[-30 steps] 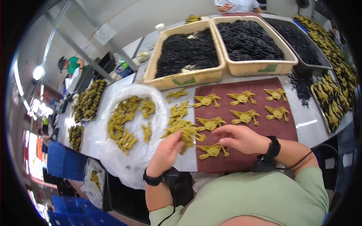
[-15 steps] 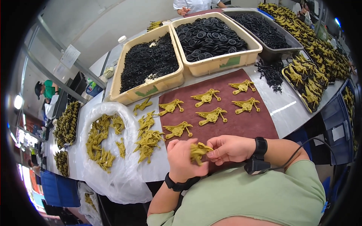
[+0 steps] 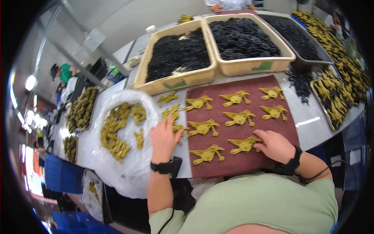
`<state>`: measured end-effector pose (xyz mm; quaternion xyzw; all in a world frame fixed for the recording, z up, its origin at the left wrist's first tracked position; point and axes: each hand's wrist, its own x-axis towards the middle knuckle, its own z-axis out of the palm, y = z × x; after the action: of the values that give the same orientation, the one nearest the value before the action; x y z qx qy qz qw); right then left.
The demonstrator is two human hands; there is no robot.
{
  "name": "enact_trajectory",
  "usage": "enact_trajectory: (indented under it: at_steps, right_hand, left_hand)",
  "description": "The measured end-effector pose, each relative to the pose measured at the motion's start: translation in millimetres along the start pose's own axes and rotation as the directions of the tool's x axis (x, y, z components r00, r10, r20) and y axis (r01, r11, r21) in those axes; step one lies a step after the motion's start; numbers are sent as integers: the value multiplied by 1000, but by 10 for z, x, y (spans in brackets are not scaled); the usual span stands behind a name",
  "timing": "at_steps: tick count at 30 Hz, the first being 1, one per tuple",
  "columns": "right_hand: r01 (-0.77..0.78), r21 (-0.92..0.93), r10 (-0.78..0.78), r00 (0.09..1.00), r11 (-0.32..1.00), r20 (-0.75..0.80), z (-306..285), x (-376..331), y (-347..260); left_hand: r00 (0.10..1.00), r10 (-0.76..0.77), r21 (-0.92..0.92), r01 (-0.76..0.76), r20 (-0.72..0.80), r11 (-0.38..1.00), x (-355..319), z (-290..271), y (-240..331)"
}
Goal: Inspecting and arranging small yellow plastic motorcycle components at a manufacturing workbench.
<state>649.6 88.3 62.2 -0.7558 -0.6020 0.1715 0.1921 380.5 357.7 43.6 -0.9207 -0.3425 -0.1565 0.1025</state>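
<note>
Several olive-yellow moulded plastic parts, shaped like toy motorcycle bodies, lie in rows on a dark red mat (image 3: 269, 126). My right hand (image 3: 277, 147) is at the mat's near right, thumb and forefinger closed on the right end of one plastic part (image 3: 242, 144) in the nearest row. Left of it lies another plastic part (image 3: 207, 155). My left hand (image 3: 164, 139) is over a small heap of the same parts (image 3: 171, 112) beside the mat, fingers stretched out. It partly covers the heap, and nothing shows in its grip.
A clear plastic bag (image 3: 102, 113) holding more yellow parts stands open at left. Behind the mat are cream tubs of small black pieces (image 3: 175, 52) and black wheels (image 3: 243, 39), plus a grey tub (image 3: 298, 39). A tray of yellow-and-black assemblies (image 3: 331, 97) sits at right. Another person stands beyond.
My hands, together over the near edge before with a yellow part between them, have moved apart. Two more parts now lie on the mat's nearest row. My left hand has gone to the heap.
</note>
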Motion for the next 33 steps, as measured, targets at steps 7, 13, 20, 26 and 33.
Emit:
enact_trajectory:
  at_steps: [7, 13, 20, 26, 33]
  right_hand:
    - [-82, -101, 78, 996, 992, -42, -104, 2, -229]
    - [-39, -66, 32, 993, 997, -112, -117, 44, -195]
    - [33, 9, -32, 994, 999, -100, -133, 85, -244]
    - [185, 250, -152, 978, 951, -145, -232, 228, -343]
    - [424, 469, -335, 904, 775, -264, -303, 323, -656]
  left_hand:
    - [951, -203, -33, 201, -235, 979, 22, -272, -262]
    - [680, -725, 345, 657, 112, 670, -312, -360, -1197]
    - [687, -691, 404, 580, 224, 708, -670, -310, -1595]
    - [939, -283, -366, 199, -194, 909, -339, -791, -601]
    - [961, 226, -912, 233, 162, -337, -159, -874, 885]
